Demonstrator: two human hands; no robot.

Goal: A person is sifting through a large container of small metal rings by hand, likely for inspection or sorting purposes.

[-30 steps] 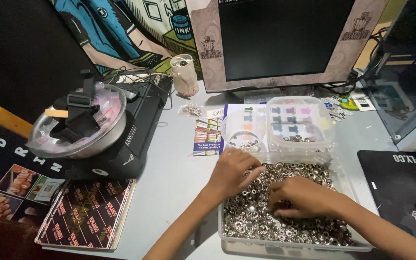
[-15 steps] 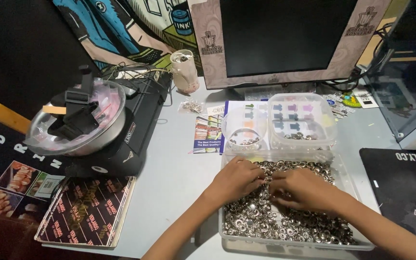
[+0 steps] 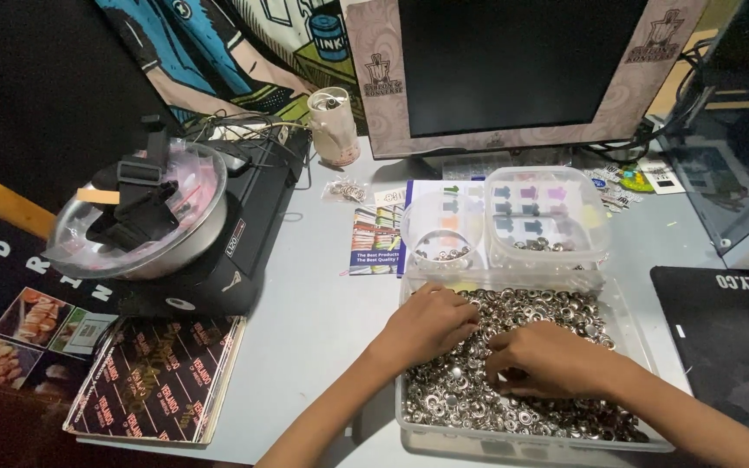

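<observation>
Silver metal rings (image 3: 556,316) fill the clear tray (image 3: 643,347) beneath both hands, where the left hand (image 3: 431,321) rests on the heap with fingers loosely curled, and the right hand (image 3: 543,360), just beside it, seems to pinch a few pieces.

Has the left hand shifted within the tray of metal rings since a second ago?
Yes. The left hand has slid right and a little toward the person across the metal rings, away from the tray's far-left corner and closer to the right hand.
</observation>
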